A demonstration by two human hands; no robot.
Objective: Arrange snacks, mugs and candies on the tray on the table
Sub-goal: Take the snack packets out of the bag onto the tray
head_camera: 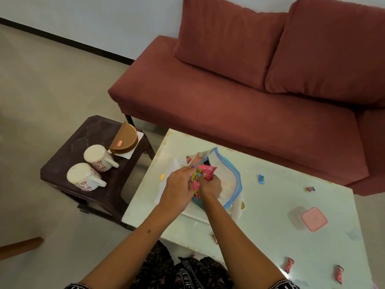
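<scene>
Gripping pink snack packet (203, 174) (yellow lettering, unreadable), both hands (181, 185), zip bag (227, 174)

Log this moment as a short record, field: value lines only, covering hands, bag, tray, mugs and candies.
left hand: grips the mouth edge of the zip bag
right hand: holds a pink snack packet at the bag's opening
zip bag: open, lying on the white tray
tray: on the pale table, only partly visible
mugs: two, upside down on the dark stool, not on the tray
candies: several wrapped, scattered on the table off the tray
pink box: lidded, on the table's right side
</scene>
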